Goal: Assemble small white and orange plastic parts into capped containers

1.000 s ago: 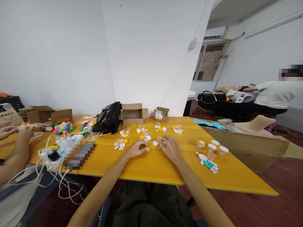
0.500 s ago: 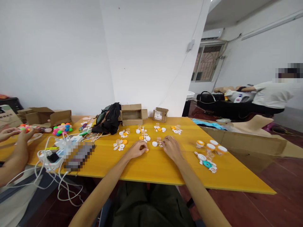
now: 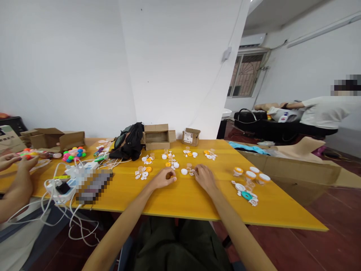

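- Yellow tabletop (image 3: 180, 201) carries small clusters of white and orange plastic parts, spread just beyond both hands.
- Left hand (image 3: 163, 178): palm down, fingers curled round a small orange part (image 3: 169, 175) resting on the tabletop; forearm runs in from lower left.
- Right hand (image 3: 205, 177): palm down, fingertips pinched on a tiny white part (image 3: 192, 172); too small to tell the grip exactly.
- White round cap (image 3: 184, 171) lies between the two hands, touching neither.
- Right of the right hand: three orange-and-white capped pots (image 3: 249, 174), then a teal disc (image 3: 246, 195) among white bits nearer the tabletop edge.
- Beyond the hands, by the wall: two open cardboard boxes, a big one (image 3: 156, 136) and a small one (image 3: 191, 136); black bag (image 3: 129, 140) just left of the big one.
- Far left of the left hand: white cables and charger block (image 3: 60, 186), coloured balls (image 3: 75, 153), a co-worker's hand (image 3: 25, 162).
- Nothing stands between the hands and the parts.
- Another person in a white shirt (image 3: 324, 113) bends at a far table, well apart.
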A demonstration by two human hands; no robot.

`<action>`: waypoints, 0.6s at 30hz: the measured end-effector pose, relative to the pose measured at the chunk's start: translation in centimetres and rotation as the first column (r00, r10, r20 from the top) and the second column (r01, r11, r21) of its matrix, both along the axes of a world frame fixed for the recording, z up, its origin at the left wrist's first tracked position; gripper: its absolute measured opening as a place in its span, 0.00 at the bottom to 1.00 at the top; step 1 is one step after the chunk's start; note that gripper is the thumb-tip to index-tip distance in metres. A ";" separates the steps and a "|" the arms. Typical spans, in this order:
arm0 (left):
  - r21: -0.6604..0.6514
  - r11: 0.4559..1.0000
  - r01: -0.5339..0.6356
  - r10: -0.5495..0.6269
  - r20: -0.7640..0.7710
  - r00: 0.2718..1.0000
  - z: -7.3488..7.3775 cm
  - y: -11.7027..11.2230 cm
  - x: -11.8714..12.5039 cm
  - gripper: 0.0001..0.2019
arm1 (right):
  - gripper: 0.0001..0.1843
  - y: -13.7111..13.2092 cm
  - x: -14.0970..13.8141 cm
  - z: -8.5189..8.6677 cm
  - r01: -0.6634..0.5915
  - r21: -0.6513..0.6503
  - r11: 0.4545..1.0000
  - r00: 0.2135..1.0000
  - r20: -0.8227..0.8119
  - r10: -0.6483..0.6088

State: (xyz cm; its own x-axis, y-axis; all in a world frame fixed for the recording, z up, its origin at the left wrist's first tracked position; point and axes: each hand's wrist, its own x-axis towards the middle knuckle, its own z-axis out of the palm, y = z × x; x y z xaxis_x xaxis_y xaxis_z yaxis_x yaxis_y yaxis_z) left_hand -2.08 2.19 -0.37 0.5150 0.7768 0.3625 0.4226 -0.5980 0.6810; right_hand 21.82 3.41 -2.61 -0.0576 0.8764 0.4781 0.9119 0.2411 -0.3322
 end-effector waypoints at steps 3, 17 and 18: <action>-0.011 1.000 0.017 -0.017 -0.006 1.000 -0.2 0.0 -0.2 0.06 | 0.05 0.0 -0.1 0.1 0.003 -0.017 1.000 1.000 -0.031 -0.004; -0.032 0.999 -0.014 0.013 -0.031 0.999 -0.5 0.2 -0.3 0.06 | 0.08 -0.6 -0.1 1.4 -0.021 -0.037 0.999 0.989 -0.150 0.015; -0.034 0.999 -0.016 0.015 -0.029 0.999 -0.4 0.1 -0.3 0.06 | 0.08 -0.7 -0.2 1.5 -0.034 -0.020 0.999 0.986 -0.162 0.030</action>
State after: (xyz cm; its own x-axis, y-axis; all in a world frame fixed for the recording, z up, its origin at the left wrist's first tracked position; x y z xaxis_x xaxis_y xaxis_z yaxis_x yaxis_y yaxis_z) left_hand -2.41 2.33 -0.81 0.5124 0.7968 0.3202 0.4518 -0.5673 0.6885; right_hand 21.63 2.70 -1.12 -0.0094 0.8860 0.4636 0.8379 0.2600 -0.4799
